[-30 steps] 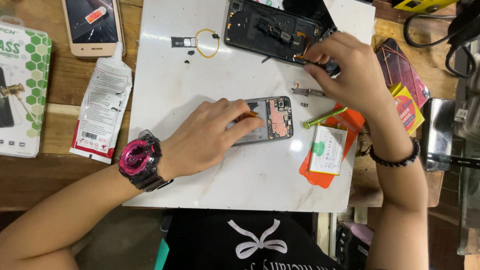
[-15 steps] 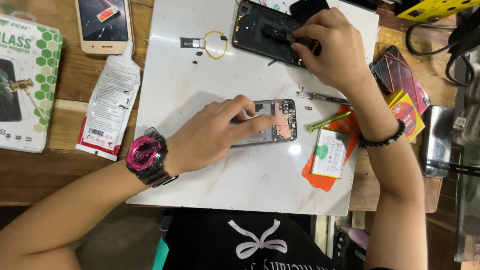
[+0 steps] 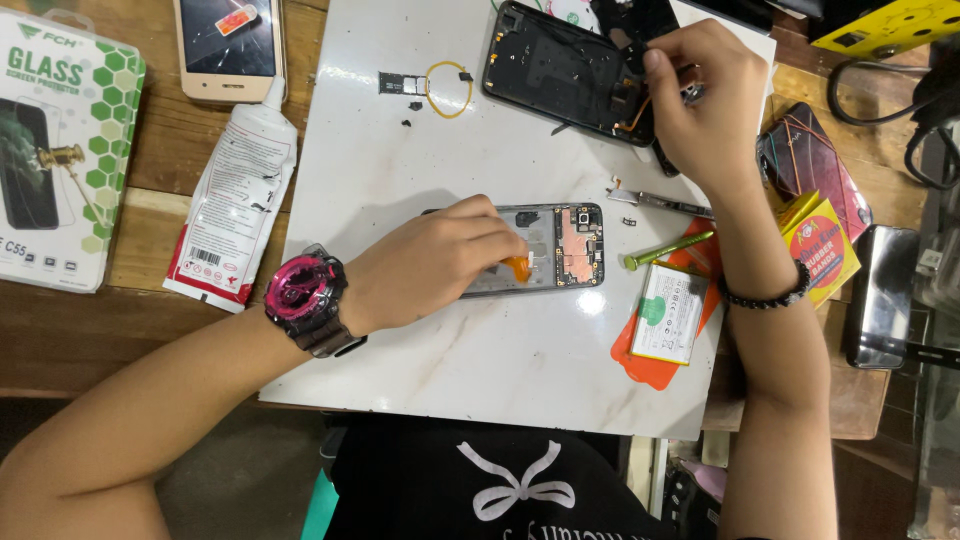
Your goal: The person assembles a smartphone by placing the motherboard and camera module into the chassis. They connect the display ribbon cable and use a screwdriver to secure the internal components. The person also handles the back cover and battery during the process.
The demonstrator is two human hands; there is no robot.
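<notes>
Two opened phones, two hands

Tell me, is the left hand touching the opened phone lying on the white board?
Touching. The head view shows the left hand resting on the opened phone, fingers covering its left part.
</notes>
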